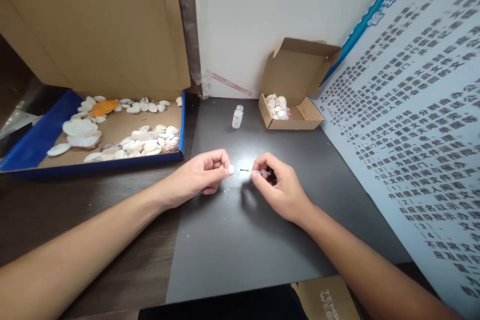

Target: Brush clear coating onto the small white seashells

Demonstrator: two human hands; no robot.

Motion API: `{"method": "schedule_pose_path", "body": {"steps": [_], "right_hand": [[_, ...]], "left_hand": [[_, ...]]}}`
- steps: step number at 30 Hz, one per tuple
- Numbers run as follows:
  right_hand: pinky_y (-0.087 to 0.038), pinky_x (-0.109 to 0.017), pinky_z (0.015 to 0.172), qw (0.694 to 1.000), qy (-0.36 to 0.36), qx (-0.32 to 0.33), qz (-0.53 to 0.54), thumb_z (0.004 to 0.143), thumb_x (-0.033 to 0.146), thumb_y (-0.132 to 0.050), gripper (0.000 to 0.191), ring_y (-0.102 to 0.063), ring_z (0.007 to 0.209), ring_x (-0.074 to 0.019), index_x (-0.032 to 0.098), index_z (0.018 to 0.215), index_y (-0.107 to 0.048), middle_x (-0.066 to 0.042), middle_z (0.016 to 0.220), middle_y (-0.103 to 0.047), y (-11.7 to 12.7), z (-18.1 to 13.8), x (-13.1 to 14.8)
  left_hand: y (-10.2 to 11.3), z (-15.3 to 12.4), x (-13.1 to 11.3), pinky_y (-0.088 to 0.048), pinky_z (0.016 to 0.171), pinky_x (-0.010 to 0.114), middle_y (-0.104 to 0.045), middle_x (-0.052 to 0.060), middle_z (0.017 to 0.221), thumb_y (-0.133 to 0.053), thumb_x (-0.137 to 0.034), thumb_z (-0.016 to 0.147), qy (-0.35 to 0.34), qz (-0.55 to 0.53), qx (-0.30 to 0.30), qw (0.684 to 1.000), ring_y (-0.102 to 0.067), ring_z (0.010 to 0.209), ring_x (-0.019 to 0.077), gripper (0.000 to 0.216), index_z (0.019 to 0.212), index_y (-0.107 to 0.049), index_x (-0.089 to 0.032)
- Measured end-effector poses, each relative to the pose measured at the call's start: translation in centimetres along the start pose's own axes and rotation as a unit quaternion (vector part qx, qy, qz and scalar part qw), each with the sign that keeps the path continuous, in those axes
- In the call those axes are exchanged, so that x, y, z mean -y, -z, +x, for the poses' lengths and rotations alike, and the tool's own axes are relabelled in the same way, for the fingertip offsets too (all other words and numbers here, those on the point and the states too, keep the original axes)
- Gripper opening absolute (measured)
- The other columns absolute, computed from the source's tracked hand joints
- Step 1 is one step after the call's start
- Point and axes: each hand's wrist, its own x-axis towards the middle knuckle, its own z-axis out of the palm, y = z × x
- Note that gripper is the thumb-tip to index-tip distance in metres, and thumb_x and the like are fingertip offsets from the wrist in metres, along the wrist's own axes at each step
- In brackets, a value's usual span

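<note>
My left hand (208, 172) is closed in a pinch on a small white shell (231, 169), held between thumb and forefinger. Facing it, my right hand (275, 180) grips a slim tool with a thin dark rod-like tip (244, 170); most of its body is hidden by the fingers, so its exact kind is unclear. The tip points left at the shell, with a small gap between them. Beyond both hands, a small clear bottle (237, 117) with a pale label stands upright, with no cap visible on it.
At left, a blue-edged cardboard box (183, 125) holds many white shells (140, 145) and an orange one (105, 107). A smaller open box (300, 124) with shells (277, 106) stands back right. Pale crumbs dot the dark mat (217, 245). A printed board (412, 125) slants along the right.
</note>
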Motion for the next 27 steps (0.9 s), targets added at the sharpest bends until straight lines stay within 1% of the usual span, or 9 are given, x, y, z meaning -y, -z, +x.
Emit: {"method": "schedule_pose_path", "body": {"steps": [4,7,10,12,14,15,16,22,27], "right_hand": [[-0.039,-0.024,0.058,1.0,0.002,0.005,0.028,0.087,0.019,-0.055,0.007,-0.047,0.063,-0.0122,0.02,0.08,-0.054,0.002,0.07,-0.051,-0.1,-0.2,0.6],[-0.04,-0.024,0.059,0.999,0.007,0.012,0.049,0.088,0.02,-0.056,0.009,-0.05,0.063,-0.0119,0.019,0.079,-0.055,0.002,0.069,-0.055,-0.2,0.6,0.7],[-0.041,-0.023,0.058,0.997,0.023,0.014,0.072,0.089,0.019,-0.055,0.009,-0.052,0.061,-0.011,0.019,0.079,-0.056,0.003,0.067,-0.055,-0.6,1.7,0.5],[-0.041,-0.023,0.057,0.995,0.076,-0.019,0.062,0.087,0.017,-0.056,0.01,-0.051,0.059,-0.0103,0.02,0.078,-0.055,0.003,0.066,-0.054,-0.8,2.3,0.2],[-0.039,-0.023,0.056,0.986,0.15,-0.057,0.031,0.084,0.014,-0.058,0.01,-0.048,0.056,-0.0097,0.02,0.076,-0.055,0.004,0.065,-0.053,-1.1,2.6,-0.3],[-0.038,-0.023,0.055,0.982,0.178,-0.061,0.019,0.083,0.013,-0.059,0.01,-0.047,0.055,-0.0094,0.02,0.076,-0.055,0.004,0.065,-0.053,-1.2,2.6,-0.6],[-0.038,-0.023,0.055,0.98,0.189,-0.059,0.012,0.082,0.012,-0.059,0.01,-0.047,0.055,-0.0094,0.019,0.076,-0.056,0.004,0.065,-0.053,-1.2,2.6,-0.8],[-0.041,-0.024,0.059,0.983,0.18,-0.02,-0.004,0.085,0.014,-0.06,0.006,-0.05,0.061,-0.0109,0.018,0.079,-0.06,0.001,0.069,-0.056,-0.4,2.6,-1.2],[-0.04,-0.022,0.057,0.99,0.136,-0.003,0.023,0.088,0.017,-0.061,0.007,-0.052,0.064,-0.0112,0.018,0.081,-0.064,0.0,0.071,-0.058,0.3,2.5,-1.1]], "left_hand": [[0.0,0.0,0.0,-0.025,0.046,0.018,-0.032,-0.01,0.055,-0.072,-0.034,0.084,0.004,-0.058,-0.003,0.998,-0.024,0.048,0.0051,0.028,0.078,-0.049,-0.019],[0.2,0.0,0.0,-0.024,0.047,0.017,-0.032,-0.01,0.056,-0.072,-0.032,0.084,0.015,-0.094,-0.012,0.995,-0.024,0.049,0.0053,0.026,0.079,-0.05,-0.019],[0.4,0.1,0.0,-0.024,0.046,0.017,-0.032,-0.01,0.055,-0.072,-0.031,0.084,0.008,-0.122,-0.021,0.992,-0.023,0.049,0.0051,0.026,0.079,-0.05,-0.019],[0.5,0.2,0.0,-0.025,0.046,0.016,-0.032,-0.01,0.055,-0.072,-0.031,0.084,0.002,-0.129,-0.028,0.991,-0.023,0.049,0.0049,0.026,0.079,-0.05,-0.019],[0.6,0.3,0.0,-0.026,0.046,0.016,-0.032,-0.01,0.056,-0.073,-0.031,0.084,0.004,-0.123,-0.03,0.992,-0.024,0.049,0.0048,0.027,0.078,-0.05,-0.019],[0.6,0.3,0.0,-0.026,0.046,0.016,-0.033,-0.01,0.056,-0.073,-0.031,0.084,0.007,-0.119,-0.029,0.992,-0.025,0.049,0.0047,0.027,0.078,-0.05,-0.019],[0.6,0.3,0.1,-0.027,0.046,0.016,-0.033,-0.01,0.056,-0.073,-0.032,0.084,0.008,-0.116,-0.027,0.993,-0.025,0.049,0.0047,0.027,0.078,-0.05,-0.019],[0.8,0.3,0.2,-0.029,0.046,0.015,-0.033,-0.01,0.057,-0.072,-0.032,0.085,0.011,-0.106,-0.024,0.994,-0.026,0.05,0.0043,0.026,0.079,-0.051,-0.019],[0.5,0.3,0.1,-0.029,0.046,0.015,-0.034,-0.01,0.056,-0.073,-0.033,0.085,0.012,-0.089,-0.03,0.995,-0.027,0.049,0.0039,0.027,0.079,-0.051,-0.018]]}}
